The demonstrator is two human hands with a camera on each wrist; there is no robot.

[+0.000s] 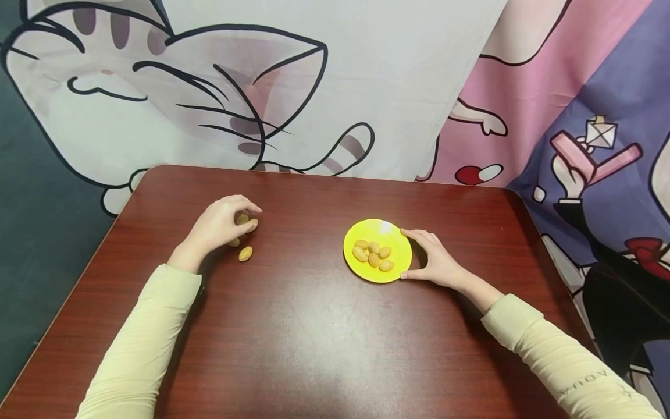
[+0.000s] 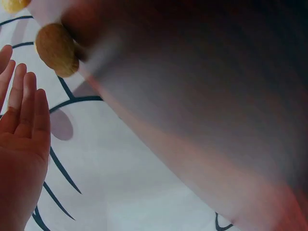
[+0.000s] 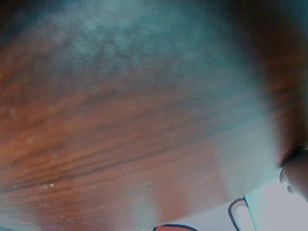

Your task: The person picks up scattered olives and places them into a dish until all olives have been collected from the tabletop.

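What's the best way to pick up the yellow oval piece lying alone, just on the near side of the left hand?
I'd pinch the oval piece across its narrow middle, coming down from above and its right. It lies on the table, longer than wide; the left hand and other pieces crowd its far side.

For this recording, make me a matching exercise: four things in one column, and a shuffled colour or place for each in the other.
Column one
1. Plate
2. Left hand
3. Right hand
4. Tabletop

Column two
A. Touching the plate's rim
B. Reddish brown
C. Bright yellow
D. By the loose oval pieces off the plate

Right pairs: 1-C, 2-D, 3-A, 4-B
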